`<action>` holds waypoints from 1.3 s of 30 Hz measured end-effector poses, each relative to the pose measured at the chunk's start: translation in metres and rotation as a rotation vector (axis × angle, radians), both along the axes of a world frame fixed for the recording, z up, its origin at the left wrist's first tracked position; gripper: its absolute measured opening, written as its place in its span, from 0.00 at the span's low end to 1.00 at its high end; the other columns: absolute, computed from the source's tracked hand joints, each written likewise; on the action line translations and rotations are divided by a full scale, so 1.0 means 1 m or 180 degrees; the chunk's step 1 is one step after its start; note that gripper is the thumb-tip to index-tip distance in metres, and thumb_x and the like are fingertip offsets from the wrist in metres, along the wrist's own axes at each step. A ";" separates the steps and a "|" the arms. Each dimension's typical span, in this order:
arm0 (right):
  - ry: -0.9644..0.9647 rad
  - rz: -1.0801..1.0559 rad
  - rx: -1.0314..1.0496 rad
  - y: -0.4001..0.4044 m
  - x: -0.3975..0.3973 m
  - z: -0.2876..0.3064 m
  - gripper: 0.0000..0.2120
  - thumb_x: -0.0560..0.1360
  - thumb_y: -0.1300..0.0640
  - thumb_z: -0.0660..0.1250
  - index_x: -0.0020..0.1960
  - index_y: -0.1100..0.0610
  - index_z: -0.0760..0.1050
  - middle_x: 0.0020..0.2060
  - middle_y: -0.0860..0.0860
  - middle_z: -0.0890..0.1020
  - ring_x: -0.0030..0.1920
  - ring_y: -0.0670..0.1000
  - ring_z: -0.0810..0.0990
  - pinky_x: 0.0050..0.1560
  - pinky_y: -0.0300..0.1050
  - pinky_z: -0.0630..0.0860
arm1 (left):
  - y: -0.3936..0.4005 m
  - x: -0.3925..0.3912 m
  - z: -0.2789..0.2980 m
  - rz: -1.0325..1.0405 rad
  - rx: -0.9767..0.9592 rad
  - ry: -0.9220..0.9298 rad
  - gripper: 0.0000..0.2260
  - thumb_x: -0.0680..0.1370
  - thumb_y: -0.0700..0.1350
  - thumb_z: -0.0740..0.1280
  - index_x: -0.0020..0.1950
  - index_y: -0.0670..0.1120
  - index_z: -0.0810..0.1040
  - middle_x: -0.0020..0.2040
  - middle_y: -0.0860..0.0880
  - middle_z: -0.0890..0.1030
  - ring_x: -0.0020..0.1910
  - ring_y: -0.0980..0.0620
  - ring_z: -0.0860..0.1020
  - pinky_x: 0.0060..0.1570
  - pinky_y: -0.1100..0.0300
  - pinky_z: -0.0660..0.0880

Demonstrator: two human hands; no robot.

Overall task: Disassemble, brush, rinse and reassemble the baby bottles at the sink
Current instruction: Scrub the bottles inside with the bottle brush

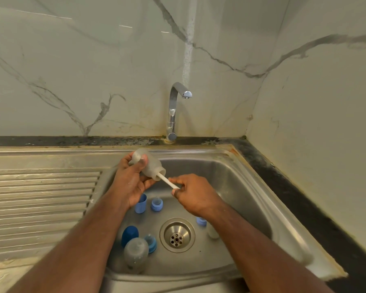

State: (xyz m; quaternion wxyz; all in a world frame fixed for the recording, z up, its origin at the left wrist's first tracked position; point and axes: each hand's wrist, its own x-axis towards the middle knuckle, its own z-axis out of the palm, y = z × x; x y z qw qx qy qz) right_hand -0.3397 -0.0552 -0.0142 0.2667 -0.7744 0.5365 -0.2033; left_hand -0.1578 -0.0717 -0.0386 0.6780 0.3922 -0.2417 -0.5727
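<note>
The step in hand looks like the brushing: the left hand (129, 180) curls its grip round a frosted bottle body (146, 163), held on its side above the back of the sink (237, 166) with the mouth turned to the right, while the right hand (193, 194) pinches the white handle of a bottle brush (167, 181) between thumb and fingertips. The brush head is inside the bottle and cannot be seen through the cloudy wall. To do this well, I would keep the handle in line with the neck so it does not lever against the rim, drive the head right down to the base, and twist as well as plunge so the shoulder under the neck gets scrubbed. The left grip sits toward the base, which steadies it; turning the bottle a little between strokes should help cover the whole wall. The tap (178, 96) shows no water running, so rinsing likely comes after. Below in the basin lie a light blue cap (141, 204), a blue collar with teat (156, 204), a dark blue cap (130, 234), another bottle body (135, 255) beside a second collar (150, 243), and near the drain (177, 235) a further bottle (212, 230), partly hidden by the right forearm.
</note>
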 end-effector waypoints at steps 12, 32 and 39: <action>-0.0068 -0.0079 -0.0033 0.003 0.004 0.000 0.19 0.80 0.54 0.65 0.71 0.45 0.74 0.55 0.44 0.83 0.46 0.44 0.80 0.47 0.36 0.73 | -0.003 0.004 0.000 0.0058 0.0003 0.0016 0.16 0.82 0.42 0.67 0.68 0.50 0.69 0.65 0.40 0.75 0.57 0.37 0.82 0.40 0.47 0.85; 0.1216 0.0137 -0.0924 0.004 0.020 -0.008 0.25 0.82 0.58 0.58 0.78 0.45 0.61 0.51 0.52 0.72 0.49 0.55 0.77 0.44 0.46 0.72 | -0.001 0.009 0.002 0.0022 -0.0304 -0.0058 0.23 0.80 0.38 0.69 0.73 0.49 0.67 0.68 0.40 0.74 0.59 0.37 0.81 0.47 0.42 0.84; 0.1169 -0.0053 -0.0963 0.011 0.016 -0.002 0.29 0.82 0.58 0.57 0.80 0.45 0.54 0.60 0.54 0.71 0.53 0.53 0.75 0.51 0.47 0.74 | -0.003 0.010 0.000 0.0091 -0.0276 0.0030 0.22 0.80 0.39 0.69 0.71 0.51 0.68 0.67 0.41 0.75 0.59 0.37 0.82 0.49 0.41 0.83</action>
